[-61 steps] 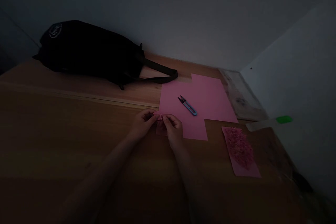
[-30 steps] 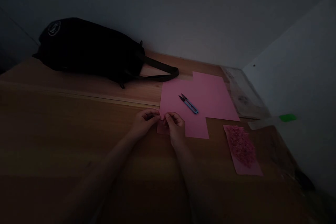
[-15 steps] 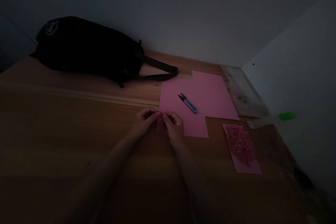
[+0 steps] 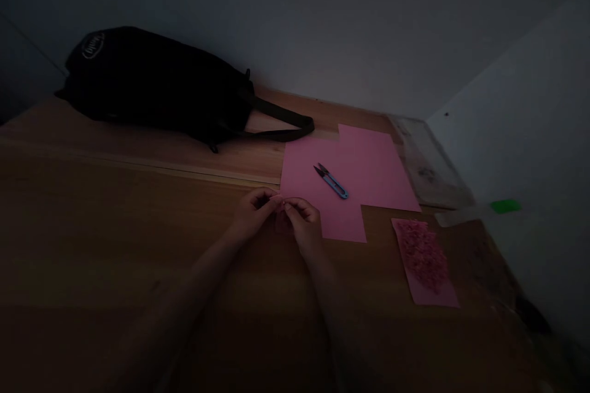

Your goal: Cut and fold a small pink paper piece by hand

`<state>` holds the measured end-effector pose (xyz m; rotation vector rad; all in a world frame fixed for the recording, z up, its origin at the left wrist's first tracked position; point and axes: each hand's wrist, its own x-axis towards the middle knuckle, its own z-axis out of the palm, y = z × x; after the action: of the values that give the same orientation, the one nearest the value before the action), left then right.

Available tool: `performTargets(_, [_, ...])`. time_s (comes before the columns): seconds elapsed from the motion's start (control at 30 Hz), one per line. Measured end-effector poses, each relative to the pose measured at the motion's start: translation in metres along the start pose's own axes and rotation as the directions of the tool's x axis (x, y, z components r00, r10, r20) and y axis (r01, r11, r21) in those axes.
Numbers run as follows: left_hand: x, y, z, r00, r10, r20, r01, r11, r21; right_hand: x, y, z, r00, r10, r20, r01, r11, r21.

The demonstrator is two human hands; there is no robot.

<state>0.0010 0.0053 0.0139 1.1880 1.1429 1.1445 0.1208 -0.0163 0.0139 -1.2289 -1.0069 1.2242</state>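
Observation:
Between my two hands is a small pink piece [image 4: 282,200], too small and dim to make out fully. My left hand [image 4: 253,214] pinches it from the left with thumb and fingertips. From the right, my right hand [image 4: 305,221] pinches it too, its fingers curled. Both hands are over the lower left corner of the pink sheets [image 4: 343,218]. Thread snips with blue handles [image 4: 335,186] lie on the sheets, beyond and to the right of my right hand, blades toward the upper left.
A black bag [image 4: 157,83] with a strap lies at the back left against the wall. On the right, pink bits [image 4: 421,255] are heaped on a small pink card [image 4: 436,296]. A clear plastic packet [image 4: 431,163] and a green-marked strip [image 4: 504,206] lie farther right.
My fingertips have shifted slightly, and a little more of the pink piece shows between them. The view has moved very slightly.

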Motion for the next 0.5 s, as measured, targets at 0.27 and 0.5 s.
performTargets(0.27, [0.0007, -0.0025, -0.0011, 0.999, 0.036, 0.009, -0.036, 0.999, -0.012, 0.0005, -0.0003, -0.0012, 1.000, -0.013, 0.018, 0.014, 1.000, -0.026])
performTargets(0.5, [0.0003, -0.0020, -0.0020, 0.996, 0.073, 0.043, -0.073, 0.997, 0.007, 0.0013, 0.0010, -0.0016, 1.000, -0.010, 0.024, 0.011, 0.999, -0.040])
